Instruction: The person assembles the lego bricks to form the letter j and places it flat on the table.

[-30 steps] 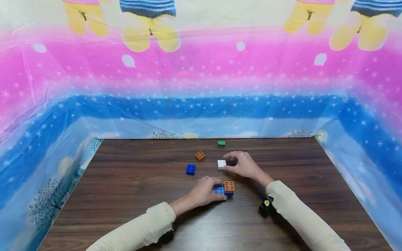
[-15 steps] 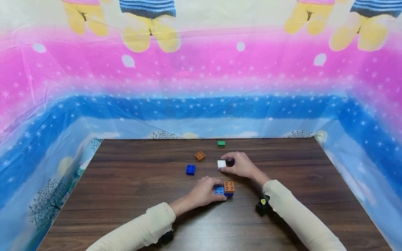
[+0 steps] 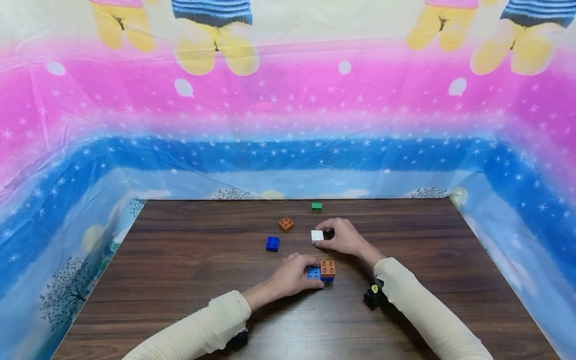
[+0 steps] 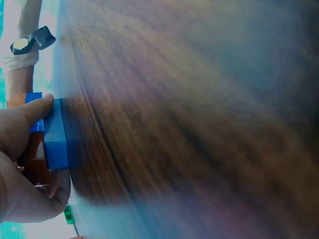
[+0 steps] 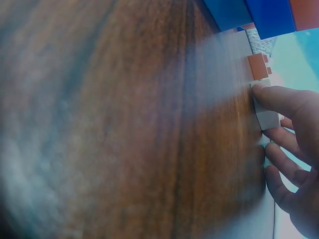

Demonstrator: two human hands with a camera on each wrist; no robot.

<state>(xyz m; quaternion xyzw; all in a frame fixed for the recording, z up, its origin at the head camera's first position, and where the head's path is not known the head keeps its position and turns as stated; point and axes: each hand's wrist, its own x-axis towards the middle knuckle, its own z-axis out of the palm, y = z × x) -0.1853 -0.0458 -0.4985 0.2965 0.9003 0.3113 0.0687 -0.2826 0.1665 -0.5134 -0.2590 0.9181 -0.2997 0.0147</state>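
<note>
Pinching, your right hand: white four-stud brick, twelve o'clock from orange-topped stack.
Gripping, your left hand: its light-blue bottom brick.

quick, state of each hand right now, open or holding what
Left hand: closed, holding the block stack.
Right hand: closed, pinching the white block.

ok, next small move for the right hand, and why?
Likely lift the white brick straight up off the table. The right hand appears to pinch it where it sits, and the left hand grips the light blue brick, whose bare studs could take another piece.
</note>
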